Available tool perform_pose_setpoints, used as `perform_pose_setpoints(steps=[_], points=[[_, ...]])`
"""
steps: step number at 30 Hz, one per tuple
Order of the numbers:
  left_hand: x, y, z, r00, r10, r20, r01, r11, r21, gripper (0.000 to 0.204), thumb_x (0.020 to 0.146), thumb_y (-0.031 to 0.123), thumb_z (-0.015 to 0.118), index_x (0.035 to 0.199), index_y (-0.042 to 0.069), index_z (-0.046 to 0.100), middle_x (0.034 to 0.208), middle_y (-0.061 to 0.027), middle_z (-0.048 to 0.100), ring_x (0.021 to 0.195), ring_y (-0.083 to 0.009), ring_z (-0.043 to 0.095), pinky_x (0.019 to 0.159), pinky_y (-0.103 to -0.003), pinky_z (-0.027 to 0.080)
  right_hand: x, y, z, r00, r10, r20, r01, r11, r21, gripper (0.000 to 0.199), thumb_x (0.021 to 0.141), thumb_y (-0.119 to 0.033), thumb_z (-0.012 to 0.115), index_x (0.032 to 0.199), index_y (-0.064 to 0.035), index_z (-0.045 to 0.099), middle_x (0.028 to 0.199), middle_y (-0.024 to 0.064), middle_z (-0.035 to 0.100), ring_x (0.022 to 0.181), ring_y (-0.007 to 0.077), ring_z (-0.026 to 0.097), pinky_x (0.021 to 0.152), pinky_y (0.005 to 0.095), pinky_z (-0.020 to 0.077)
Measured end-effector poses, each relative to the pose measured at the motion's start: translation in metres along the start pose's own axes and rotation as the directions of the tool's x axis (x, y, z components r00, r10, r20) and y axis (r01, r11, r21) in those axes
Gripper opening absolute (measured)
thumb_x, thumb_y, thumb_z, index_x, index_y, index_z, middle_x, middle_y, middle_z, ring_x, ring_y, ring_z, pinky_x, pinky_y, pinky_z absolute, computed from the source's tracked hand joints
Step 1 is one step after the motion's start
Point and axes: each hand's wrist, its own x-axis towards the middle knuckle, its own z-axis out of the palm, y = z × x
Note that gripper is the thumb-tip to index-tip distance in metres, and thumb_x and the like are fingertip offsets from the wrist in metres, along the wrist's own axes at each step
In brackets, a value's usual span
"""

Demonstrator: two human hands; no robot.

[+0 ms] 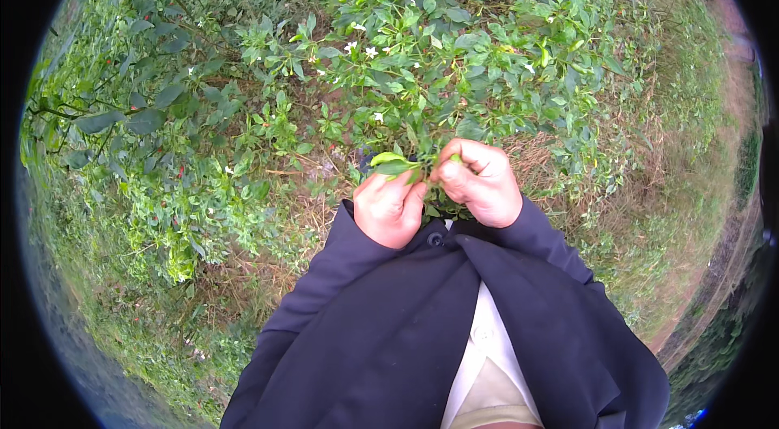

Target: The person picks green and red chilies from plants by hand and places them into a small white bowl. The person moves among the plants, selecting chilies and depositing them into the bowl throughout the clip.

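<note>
No packages, labels, signs, screens.

Pretty cramped up front: the leafy bush (422, 32) with small white flowers (371, 50) crowds right up against both hands, its stems and leaves closing off the whole way ahead. More tangled shrubs (154, 105) block the left side. Open room is lower left over the dry grass patch (235, 283), and off right along the bare dirt strip (722, 210). The dark jacket (389, 332) fills the near side.
</note>
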Motion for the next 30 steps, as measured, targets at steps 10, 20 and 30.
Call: perform_pose_setpoints(steps=[10, 20, 30], points=[[0.003, -0.002, -0.002, 1.000, -0.014, -0.006, 0.015, 0.998, 0.065, 0.015, 0.068, -0.003, 0.062, 0.081, 0.001, 0.060, 0.076, -0.0120, 0.059, 0.063, -0.0269, 0.058, 0.055, -0.033, 0.047, 0.004, -0.013, -0.029, 0.995, -0.009, -0.101, -0.020, 0.960, -0.280, 0.022, 0.088, -0.014, 0.051, 0.099, 0.0029, 0.059, 0.072, 0.0018, 0.056, 0.056, 0.0061, 0.046, 0.049, 0.0193, 0.0372], [0.009, 0.006, -0.006, 0.986, -0.124, 0.111, 0.133, 0.988, -0.076, 0.020, 0.070, 0.005, 0.069, 0.089, 0.003, 0.062, 0.072, -0.0091, 0.056, 0.062, -0.0201, 0.057, 0.056, -0.029, 0.046, 0.014, -0.001, -0.003, 0.954, -0.300, 0.012, 0.249, 0.766, -0.592, 0.014, 0.080, -0.011, 0.064, 0.085, 0.0014, 0.062, 0.069, 0.0088, 0.061, 0.060, 0.0143, 0.056, 0.055, 0.0267, 0.0442], [0.015, -0.001, -0.012, 0.834, -0.493, 0.250, 0.442, 0.324, -0.837, 0.017, 0.087, 0.012, 0.058, 0.099, 0.001, 0.056, 0.068, 0.0048, 0.046, 0.052, -0.0021, 0.032, 0.047, -0.018, 0.029, 0.009, 0.005, -0.008, 0.965, -0.256, 0.064, 0.250, 0.812, -0.527, 0.013, 0.080, -0.011, 0.065, 0.084, 0.0013, 0.062, 0.067, 0.0072, 0.059, 0.060, 0.0106, 0.054, 0.054, 0.0246, 0.0430]])
